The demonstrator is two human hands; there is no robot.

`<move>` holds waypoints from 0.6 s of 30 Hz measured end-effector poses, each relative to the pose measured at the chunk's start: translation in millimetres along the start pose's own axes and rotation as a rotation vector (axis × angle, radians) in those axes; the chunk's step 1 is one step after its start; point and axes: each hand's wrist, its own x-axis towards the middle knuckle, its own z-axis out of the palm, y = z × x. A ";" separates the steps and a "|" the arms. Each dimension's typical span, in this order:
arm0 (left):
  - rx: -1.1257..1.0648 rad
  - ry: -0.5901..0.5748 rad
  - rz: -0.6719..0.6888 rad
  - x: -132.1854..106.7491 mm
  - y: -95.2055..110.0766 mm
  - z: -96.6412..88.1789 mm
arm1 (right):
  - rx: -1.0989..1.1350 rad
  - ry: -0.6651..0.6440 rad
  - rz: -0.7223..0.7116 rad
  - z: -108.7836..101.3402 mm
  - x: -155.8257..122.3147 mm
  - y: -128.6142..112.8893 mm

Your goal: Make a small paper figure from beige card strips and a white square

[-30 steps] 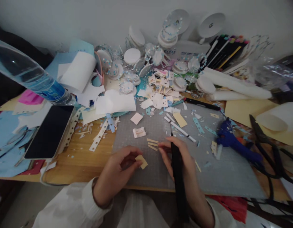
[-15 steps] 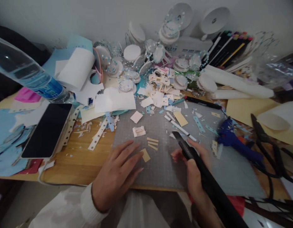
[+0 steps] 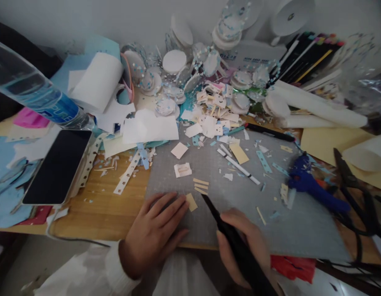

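My left hand (image 3: 158, 230) lies flat on the grey cutting mat (image 3: 301, 222), fingers spread, its fingertips pressing a small tan paper piece (image 3: 191, 202). My right hand (image 3: 244, 242) is closed round a black craft knife (image 3: 219, 222). The knife's tip points up-left and reaches the tan piece's right edge. Three thin tan strips (image 3: 200, 186) lie just beyond the piece. A small white folded card (image 3: 182, 169) sits farther up the mat.
A black phone (image 3: 57, 166) and a water bottle (image 3: 36, 92) lie at the left. A blue glue gun (image 3: 314, 185) and black scissors (image 3: 354, 185) are at the right. A white pen (image 3: 238, 165), paper scraps, round white discs and markers crowd the back.
My left hand laid the tan piece down and flattened on it. My right hand swung the knife from the right over to the piece's edge.
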 end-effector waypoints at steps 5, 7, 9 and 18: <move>0.010 0.028 -0.002 0.8 0.6 1.7 | -0.054 -0.232 -0.164 4.6 11.1 -0.5; 0.010 0.028 -0.013 -0.2 0.9 3.5 | -0.064 -0.266 -0.166 4.7 12.3 1.4; 0.008 0.027 -0.024 -1.5 0.9 5.3 | -0.067 -0.276 -0.151 4.9 12.4 3.3; -0.016 0.011 -0.046 -2.5 1.7 6.3 | -0.066 -0.354 -0.119 8.0 11.9 7.4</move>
